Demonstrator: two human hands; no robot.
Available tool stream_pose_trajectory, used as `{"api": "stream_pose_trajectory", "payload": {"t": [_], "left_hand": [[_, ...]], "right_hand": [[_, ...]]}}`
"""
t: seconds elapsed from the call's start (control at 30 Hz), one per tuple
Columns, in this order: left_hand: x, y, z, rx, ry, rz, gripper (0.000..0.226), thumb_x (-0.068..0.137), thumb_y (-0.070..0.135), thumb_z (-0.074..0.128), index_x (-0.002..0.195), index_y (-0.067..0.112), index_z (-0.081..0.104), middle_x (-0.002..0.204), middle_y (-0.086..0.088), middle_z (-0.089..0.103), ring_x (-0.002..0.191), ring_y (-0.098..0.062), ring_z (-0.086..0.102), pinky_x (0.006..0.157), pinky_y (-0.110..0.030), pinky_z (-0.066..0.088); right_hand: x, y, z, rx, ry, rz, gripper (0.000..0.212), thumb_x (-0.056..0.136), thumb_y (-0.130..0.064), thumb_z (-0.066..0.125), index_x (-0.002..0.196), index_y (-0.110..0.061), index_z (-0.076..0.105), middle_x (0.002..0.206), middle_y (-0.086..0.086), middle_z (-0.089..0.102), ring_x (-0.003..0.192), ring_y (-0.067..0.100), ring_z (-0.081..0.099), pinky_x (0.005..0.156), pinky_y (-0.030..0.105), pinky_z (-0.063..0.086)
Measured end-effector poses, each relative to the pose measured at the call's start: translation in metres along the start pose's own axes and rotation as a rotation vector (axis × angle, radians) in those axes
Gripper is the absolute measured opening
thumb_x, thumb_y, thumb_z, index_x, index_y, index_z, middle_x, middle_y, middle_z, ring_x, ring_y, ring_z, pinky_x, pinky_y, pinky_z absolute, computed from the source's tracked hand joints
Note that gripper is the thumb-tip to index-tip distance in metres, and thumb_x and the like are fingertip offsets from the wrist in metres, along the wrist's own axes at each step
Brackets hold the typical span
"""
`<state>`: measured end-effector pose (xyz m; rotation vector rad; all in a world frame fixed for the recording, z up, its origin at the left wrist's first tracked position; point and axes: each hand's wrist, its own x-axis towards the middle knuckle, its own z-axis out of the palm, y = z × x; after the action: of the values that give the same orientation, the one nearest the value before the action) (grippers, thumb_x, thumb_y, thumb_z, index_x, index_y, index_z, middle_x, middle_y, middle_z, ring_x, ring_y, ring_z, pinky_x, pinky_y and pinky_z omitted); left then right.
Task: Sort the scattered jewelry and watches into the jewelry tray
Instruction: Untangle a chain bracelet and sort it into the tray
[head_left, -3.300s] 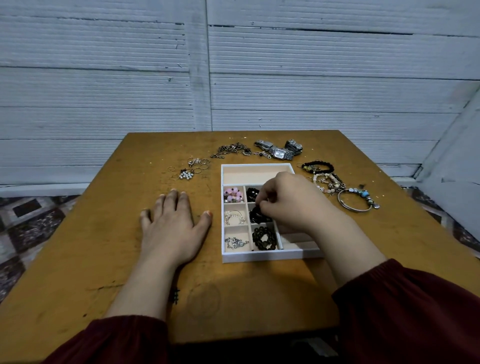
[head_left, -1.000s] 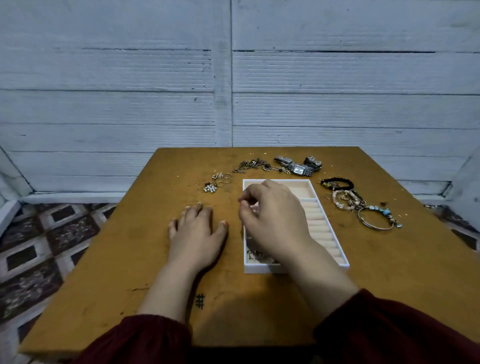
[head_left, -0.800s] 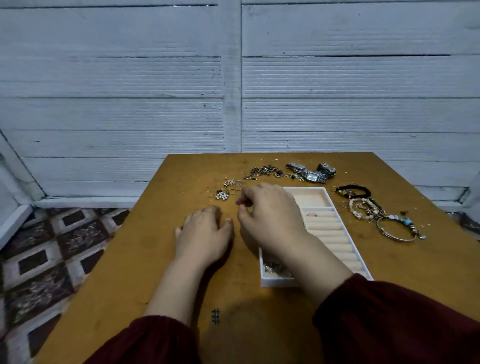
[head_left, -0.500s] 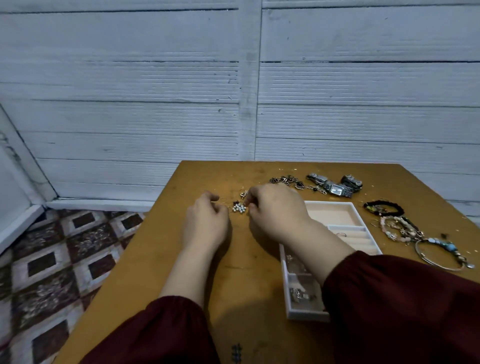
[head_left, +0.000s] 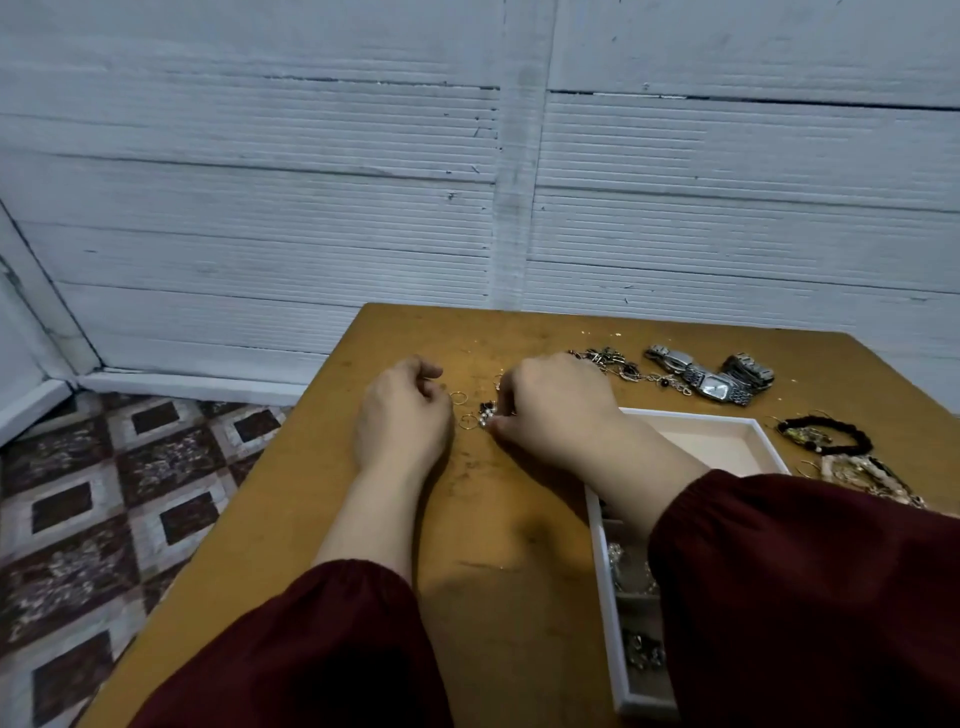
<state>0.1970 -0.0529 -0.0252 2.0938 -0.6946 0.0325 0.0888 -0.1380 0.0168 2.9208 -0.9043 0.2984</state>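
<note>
My right hand (head_left: 553, 410) reaches left of the white jewelry tray (head_left: 696, 415), and its fingertips pinch a small pearl cluster (head_left: 485, 414) lying on the wooden table (head_left: 498, 545). My left hand (head_left: 402, 418) rests beside it with curled fingers; I see nothing in them. Two thin gold rings (head_left: 459, 398) lie between my hands. Behind the tray sit two silver watches (head_left: 714, 385) and a tangled chain (head_left: 610, 361). A black bead bracelet (head_left: 828, 436) and pale beaded bracelets (head_left: 865, 478) lie to its right. My right sleeve hides most of the tray's compartments.
The table's left edge (head_left: 260, 493) drops to a patterned tile floor (head_left: 104, 519). A white panelled wall (head_left: 467, 208) stands right behind the table. Small jewelry pieces show in the tray's near-left cells (head_left: 631, 577).
My right hand left the tray and moved left to the pearl cluster and rings. My left hand slid forward and curled from flat. The view swung left.
</note>
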Motion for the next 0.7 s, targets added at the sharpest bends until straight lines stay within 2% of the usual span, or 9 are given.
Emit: {"api": "stream_pose_trajectory", "payload": {"t": [0.13, 0.27, 0.5, 0.63, 0.7], "left_hand": [[0.0005, -0.0001, -0.0003, 0.018, -0.011, -0.002, 0.020, 0.085, 0.017, 0.052, 0.096, 0.025, 0.066, 0.093, -0.002, 0.070, 0.091, -0.026, 0.063, 0.076, -0.034, 0.051], [0.0001, 0.0007, -0.0030, 0.000, -0.010, -0.023, 0.021, 0.085, 0.015, 0.051, 0.096, 0.024, 0.067, 0.091, -0.003, 0.070, 0.090, -0.027, 0.062, 0.076, -0.033, 0.050], [-0.0008, 0.0013, -0.0051, -0.021, -0.036, -0.030, 0.019, 0.084, 0.015, 0.052, 0.091, 0.025, 0.066, 0.087, -0.001, 0.069, 0.088, -0.025, 0.063, 0.078, -0.034, 0.052], [-0.0024, 0.0013, -0.0066, -0.016, -0.067, 0.002, 0.017, 0.084, 0.015, 0.055, 0.091, 0.025, 0.068, 0.089, 0.001, 0.069, 0.089, -0.023, 0.063, 0.079, -0.033, 0.051], [-0.0022, 0.0007, -0.0072, -0.010, -0.093, 0.024, 0.017, 0.086, 0.017, 0.057, 0.095, 0.025, 0.069, 0.096, 0.000, 0.070, 0.093, -0.023, 0.063, 0.082, -0.033, 0.051]], "right_hand": [[0.0011, -0.0008, 0.0015, -0.023, 0.038, 0.004, 0.020, 0.083, -0.035, 0.061, 0.096, -0.021, 0.068, 0.098, 0.005, 0.068, 0.098, 0.027, 0.060, 0.070, 0.030, 0.036], [-0.0033, -0.0037, 0.0010, -0.046, 0.053, 0.018, 0.022, 0.082, -0.034, 0.058, 0.098, -0.021, 0.067, 0.100, 0.006, 0.068, 0.100, 0.028, 0.061, 0.074, 0.030, 0.040], [-0.0050, -0.0036, -0.0060, -0.058, -0.067, 0.011, 0.022, 0.084, -0.030, 0.058, 0.104, -0.021, 0.064, 0.107, 0.006, 0.066, 0.103, 0.028, 0.061, 0.071, 0.028, 0.035], [-0.0054, -0.0047, -0.0075, -0.069, -0.088, -0.029, 0.020, 0.084, -0.030, 0.056, 0.099, -0.020, 0.063, 0.104, 0.007, 0.066, 0.100, 0.029, 0.061, 0.068, 0.028, 0.037], [-0.0043, -0.0036, -0.0067, -0.019, -0.106, -0.016, 0.014, 0.085, -0.031, 0.053, 0.090, -0.020, 0.060, 0.100, 0.008, 0.066, 0.094, 0.030, 0.060, 0.068, 0.028, 0.038]]}}
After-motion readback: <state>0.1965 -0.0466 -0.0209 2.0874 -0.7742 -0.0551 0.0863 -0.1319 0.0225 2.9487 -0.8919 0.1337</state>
